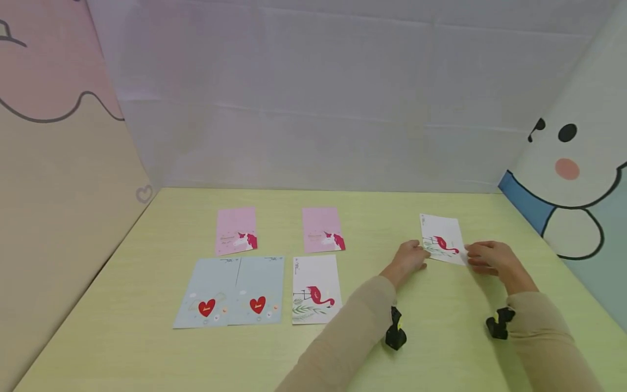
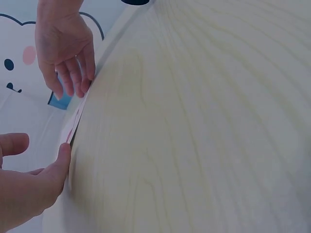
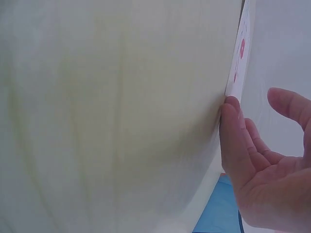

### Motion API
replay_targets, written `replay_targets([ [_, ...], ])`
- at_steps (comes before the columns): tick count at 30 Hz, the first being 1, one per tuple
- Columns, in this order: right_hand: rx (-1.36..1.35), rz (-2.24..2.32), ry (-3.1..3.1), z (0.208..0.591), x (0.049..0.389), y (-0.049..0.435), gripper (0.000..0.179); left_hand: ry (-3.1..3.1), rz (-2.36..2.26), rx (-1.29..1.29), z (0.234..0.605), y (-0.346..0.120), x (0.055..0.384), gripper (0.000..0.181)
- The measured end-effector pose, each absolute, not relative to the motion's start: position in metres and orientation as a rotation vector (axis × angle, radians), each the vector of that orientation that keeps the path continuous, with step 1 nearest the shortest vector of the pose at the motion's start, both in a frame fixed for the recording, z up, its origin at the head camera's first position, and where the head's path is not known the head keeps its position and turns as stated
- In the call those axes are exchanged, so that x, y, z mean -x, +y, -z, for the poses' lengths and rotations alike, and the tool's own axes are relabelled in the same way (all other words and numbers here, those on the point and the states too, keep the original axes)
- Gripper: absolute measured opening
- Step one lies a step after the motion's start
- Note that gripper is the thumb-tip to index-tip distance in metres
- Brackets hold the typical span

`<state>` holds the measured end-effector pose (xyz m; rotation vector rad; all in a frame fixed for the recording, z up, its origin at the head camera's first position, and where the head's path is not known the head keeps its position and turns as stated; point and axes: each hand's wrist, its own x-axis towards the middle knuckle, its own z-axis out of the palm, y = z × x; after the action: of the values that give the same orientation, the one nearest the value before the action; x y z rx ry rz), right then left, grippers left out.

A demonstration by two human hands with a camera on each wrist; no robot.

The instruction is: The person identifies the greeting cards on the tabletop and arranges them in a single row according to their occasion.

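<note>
A white card with a red flamingo (image 1: pixel 443 237) lies at the back right of the table. At its lower left corner my left hand (image 1: pixel 407 258) touches the edge with a fingertip, the thumb held apart, as the left wrist view shows. My right hand (image 1: pixel 495 261) is at the card's right edge; in the right wrist view its fingers (image 3: pixel 235 141) lie against the edge and the thumb stands away. Neither hand pinches the card. The same card appears edge-on in the right wrist view, and only a sliver of it shows in the left wrist view.
Another flamingo card (image 1: pixel 315 305) lies mid-table. Left of it are two pale blue heart panels, one left (image 1: pixel 203 288) and one right (image 1: pixel 259 288), side by side. Behind lie two pink unicorn cards, left (image 1: pixel 235 223) and right (image 1: pixel 320 223). A white backdrop (image 1: pixel 313 109) closes the table's rear.
</note>
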<state>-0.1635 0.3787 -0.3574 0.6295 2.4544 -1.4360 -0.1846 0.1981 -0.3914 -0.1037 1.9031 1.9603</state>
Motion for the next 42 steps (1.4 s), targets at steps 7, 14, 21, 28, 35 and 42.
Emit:
replay_targets([
  [7, -0.597, 1.418, 2.412, 0.362, 0.165, 0.382, 0.069, 1.789, -2.071, 0.109, 0.389, 0.195, 0.18, 0.029],
  [14, -0.496, 1.41, 2.397, 0.364, 0.165, 0.376, 0.068, 1.926, -2.031, 0.067, 0.391, 0.191, 0.175, 0.005],
  [21, -0.394, 1.381, 2.403, 0.364, 0.163, 0.371, 0.065, 2.042, -2.002, 0.088, 0.393, 0.192, 0.171, 0.008],
  [28, -0.333, 1.387, 2.451, 0.367, 0.163, 0.364, 0.061, 2.028, -2.043, 0.076, 0.392, 0.19, 0.168, 0.016],
  [35, -0.251, 1.319, 2.538, 0.366, 0.16, 0.355, 0.06, 1.971, -2.111, 0.03, 0.393, 0.182, 0.168, 0.022],
  [42, -0.176, 1.398, 2.625, 0.401, 0.176, 0.378, 0.07, 1.941, -2.142, -0.058, 0.389, 0.171, 0.166, 0.031],
])
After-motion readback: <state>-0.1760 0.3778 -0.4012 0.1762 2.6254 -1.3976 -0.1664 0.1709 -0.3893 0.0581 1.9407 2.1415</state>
